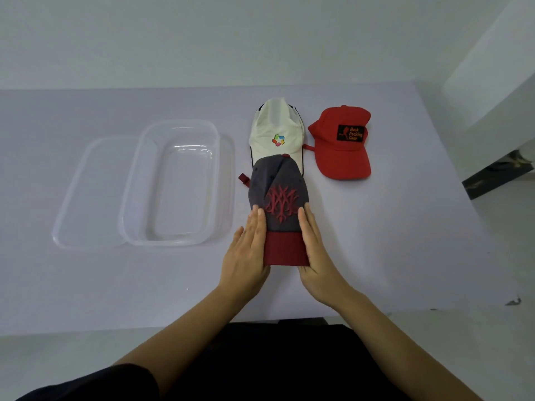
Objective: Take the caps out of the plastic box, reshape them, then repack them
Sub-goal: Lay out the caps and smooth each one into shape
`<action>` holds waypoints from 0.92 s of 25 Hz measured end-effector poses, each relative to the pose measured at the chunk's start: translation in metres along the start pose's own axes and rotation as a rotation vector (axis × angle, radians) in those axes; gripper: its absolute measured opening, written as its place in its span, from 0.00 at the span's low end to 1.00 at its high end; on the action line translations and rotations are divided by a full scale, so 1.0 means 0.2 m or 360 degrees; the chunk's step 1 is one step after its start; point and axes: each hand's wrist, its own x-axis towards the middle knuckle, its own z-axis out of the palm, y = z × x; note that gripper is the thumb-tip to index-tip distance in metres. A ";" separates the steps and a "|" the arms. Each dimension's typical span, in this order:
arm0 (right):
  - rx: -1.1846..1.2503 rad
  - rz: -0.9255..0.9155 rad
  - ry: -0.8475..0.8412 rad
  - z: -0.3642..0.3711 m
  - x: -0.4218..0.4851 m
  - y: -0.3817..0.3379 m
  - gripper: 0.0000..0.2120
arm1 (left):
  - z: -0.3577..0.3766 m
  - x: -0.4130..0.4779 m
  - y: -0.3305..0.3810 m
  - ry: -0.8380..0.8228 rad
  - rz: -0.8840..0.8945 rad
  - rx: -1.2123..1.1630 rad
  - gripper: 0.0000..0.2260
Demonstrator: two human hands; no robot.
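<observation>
- The fingers (258, 224) of the left hand (246, 254) lie straight and close together, flat against the 9 o'clock side of the grey cap (275, 183). Their tips reach up to the red emblem on its front.
- The fingers (307, 227) of the right hand (320, 257) lie just as straight along the cap's 3 o'clock side, so the cap sits squeezed narrow between the two palms.
- Neither thumb shows, so I cannot tell whether they tuck under the brim (285, 247).
- The dark red brim points to 6 o'clock, towards the person, with both palms touching its edges.
- A dark red strap (243, 180) sticks out from the grey cap at 10 o'clock.
- The crown's top at 12 o'clock overlaps the brim of the white cap (275, 123). This cap lies folded flat, with a coloured logo on its front.
- The red cap (341, 157) sits at 1 o'clock from the grey one, just beside the white cap and apart from it. It carries a black patch (351, 133) reading "Back Packing Gear", and its brim also faces 6 o'clock.
- The clear box (170, 242) stands at 9 o'clock from the grey cap, near it but not touching, with no cap inside.
- The box appears to rest on its clear lid (86, 198), which juts out mostly towards 9 o'clock.
- Everything lies on the pale counter (405, 227), and bare forearms reach in from 6 o'clock over dark clothing.
</observation>
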 end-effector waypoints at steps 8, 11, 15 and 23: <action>0.0263 -0.0061 0.0053 0.05 -0.01 0.00 0.34 | 0.00 -0.03 0.07 0.0113 -0.0120 -0.0316 0.31; -0.0302 -0.0172 -0.0137 0.00 0.00 0.14 0.43 | 0.07 -0.02 -0.06 0.0149 0.0147 0.0065 0.36; -0.0922 -0.0179 -0.0173 0.09 0.02 0.33 0.53 | 0.21 -0.04 -0.18 -0.0217 0.0209 0.0266 0.49; -0.0988 -0.0027 -0.0297 0.02 -0.04 0.39 0.46 | 0.19 -0.10 -0.32 -0.0626 0.0204 0.0156 0.45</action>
